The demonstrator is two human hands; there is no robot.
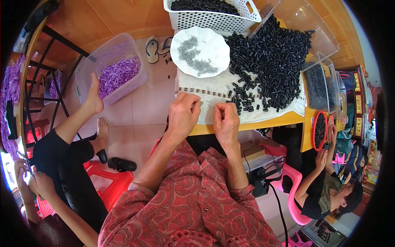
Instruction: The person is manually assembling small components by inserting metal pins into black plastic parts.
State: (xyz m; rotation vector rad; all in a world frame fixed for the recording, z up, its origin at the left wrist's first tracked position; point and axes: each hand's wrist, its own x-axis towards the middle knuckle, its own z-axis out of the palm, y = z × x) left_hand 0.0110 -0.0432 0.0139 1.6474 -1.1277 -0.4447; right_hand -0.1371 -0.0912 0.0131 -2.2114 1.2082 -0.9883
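My left hand (183, 114) is over the near edge of a table covered with a white cloth (207, 89). Its thumb and forefinger are pinched together. A short gap away, my right hand (226, 120) is also closed in a pinch. Whatever is between the fingertips of either hand is too small to make out. Beyond my hands stands a white scalloped plate (218, 51) with small grey, see-through pieces (196, 55) spread on it. A large heap of short black tube-like pieces (275, 61) covers the cloth on the right, with several strays close to my right hand.
A white perforated basket (212, 20) of black pieces stands behind the plate. Right of the heap are a see-through box (317, 84) and a red-rimmed tray (319, 131), by a seated person (333, 191). On the left, another person's legs (61, 160) are near a bin (123, 92) of purple pieces.
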